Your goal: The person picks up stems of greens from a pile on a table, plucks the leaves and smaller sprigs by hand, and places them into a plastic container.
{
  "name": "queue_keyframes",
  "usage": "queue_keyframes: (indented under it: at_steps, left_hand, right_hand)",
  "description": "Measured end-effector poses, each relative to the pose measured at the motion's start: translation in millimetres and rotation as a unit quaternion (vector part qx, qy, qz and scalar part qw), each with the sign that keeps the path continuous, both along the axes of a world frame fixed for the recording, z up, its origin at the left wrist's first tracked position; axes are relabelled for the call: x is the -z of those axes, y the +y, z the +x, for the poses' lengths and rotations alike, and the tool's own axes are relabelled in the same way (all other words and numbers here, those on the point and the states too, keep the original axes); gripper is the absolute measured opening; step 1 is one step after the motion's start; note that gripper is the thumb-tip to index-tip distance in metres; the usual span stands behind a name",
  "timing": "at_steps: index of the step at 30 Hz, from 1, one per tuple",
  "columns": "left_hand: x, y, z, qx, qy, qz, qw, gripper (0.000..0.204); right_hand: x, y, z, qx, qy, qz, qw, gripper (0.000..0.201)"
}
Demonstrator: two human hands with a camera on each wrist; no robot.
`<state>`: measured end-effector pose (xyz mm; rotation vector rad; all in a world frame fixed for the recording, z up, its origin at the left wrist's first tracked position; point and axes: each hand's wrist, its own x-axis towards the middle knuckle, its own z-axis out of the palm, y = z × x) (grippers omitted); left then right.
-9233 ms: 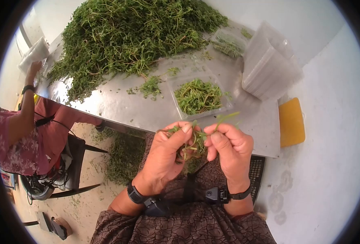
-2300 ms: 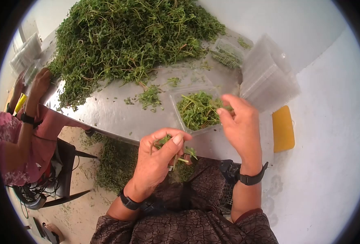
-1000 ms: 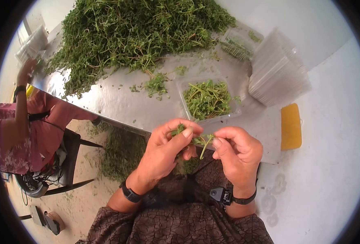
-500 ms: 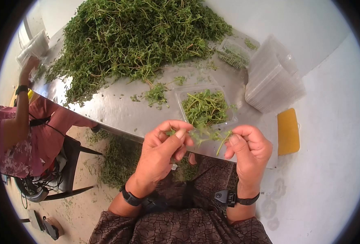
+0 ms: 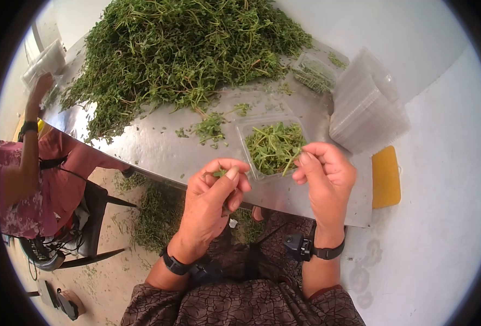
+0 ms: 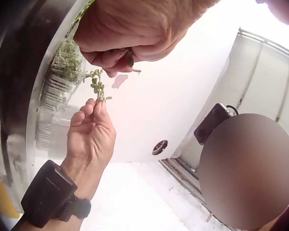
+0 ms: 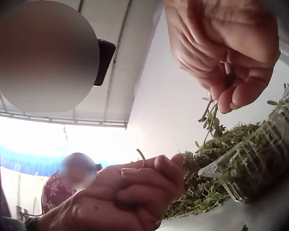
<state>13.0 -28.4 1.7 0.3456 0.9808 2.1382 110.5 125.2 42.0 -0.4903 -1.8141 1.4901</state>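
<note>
In the head view the left hand (image 5: 210,201) curls round a small bunch of green sprigs (image 5: 219,173), mostly hidden by its fingers. The right hand (image 5: 330,182) pinches a leafy sprig (image 5: 290,164) between thumb and forefinger, over the near right corner of a clear tray (image 5: 254,167) of cut greens (image 5: 273,146). The right wrist view shows that sprig (image 7: 212,120) hanging from the right hand (image 7: 226,57), with the left hand (image 7: 130,192) lower down, a stem end sticking out. The two hands are apart.
A large heap of greens (image 5: 180,49) covers the back of the metal table (image 5: 164,146). Stacked clear trays (image 5: 368,103) and a filled box (image 5: 314,73) stand at the right, beyond a yellow board (image 5: 386,176). Another person (image 5: 20,185) sits at the left.
The right hand has moved from beside the left hand up to the tray's edge, carrying a sprig. The left hand has drawn slightly back to the left, still holding its greens.
</note>
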Motion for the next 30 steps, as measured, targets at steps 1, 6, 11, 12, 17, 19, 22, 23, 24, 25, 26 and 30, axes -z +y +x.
queue_keyframes:
  at_steps: [1, 6, 11, 12, 17, 19, 22, 23, 24, 25, 26, 30]
  left_hand:
    - [0, 0, 0, 0.001, -0.004, -0.001, 1.0, 0.019]
    - [3, 1, -2, -0.002, -0.006, 0.0, 1.0, 0.018]
    - [3, 2, -3, -0.012, 0.014, -0.004, 1.0, 0.018]
    - [4, 3, -3, -0.012, 0.014, -0.003, 1.0, 0.018]
    - [6, 2, -3, -0.021, 0.042, -0.023, 0.999, 0.019]
    - [6, 2, -4, -0.025, 0.056, -0.031, 0.998, 0.02]
    - [2, 1, -2, -0.042, 0.096, -0.04, 0.994, 0.021]
    - [0, 0, -1, -0.054, 0.12, -0.041, 0.99, 0.023]
    - [-2, -1, 0, -0.054, 0.121, -0.041, 0.99, 0.023]
    - [-4, -4, 0, -0.069, 0.18, -0.054, 0.98, 0.023]
    - [-4, -5, 0, -0.084, 0.239, -0.067, 0.965, 0.024]
    - [0, 1, -8, -0.167, 0.506, -0.049, 0.845, 0.025]
  right_hand:
    - [1, 0, -4, 0.005, -0.016, 0.009, 1.0, 0.008]
    - [18, 6, -16, 0.023, -0.05, 0.088, 0.995, 0.005]
    - [21, 7, -22, 0.064, -0.051, 0.215, 0.973, 0.006]
    - [22, 7, -23, 0.064, -0.051, 0.216, 0.973, 0.006]
    - [18, 5, -19, 0.065, -0.016, 0.231, 0.971, 0.008]
    - [12, 1, -15, 0.049, -0.008, 0.192, 0.98, 0.008]
    - [3, -2, -7, 0.017, 0.003, 0.131, 0.991, 0.008]
    - [1, -2, -5, 0.0, 0.007, 0.11, 0.994, 0.008]
    - [-1, -2, -2, 0.0, 0.008, 0.11, 0.994, 0.008]
    - [-2, -3, 1, -0.012, 0.0, 0.091, 0.996, 0.008]
    - [-4, -3, 4, -0.024, -0.007, 0.072, 0.997, 0.008]
    - [-7, -7, 13, -0.054, -0.009, 0.03, 0.998, 0.006]
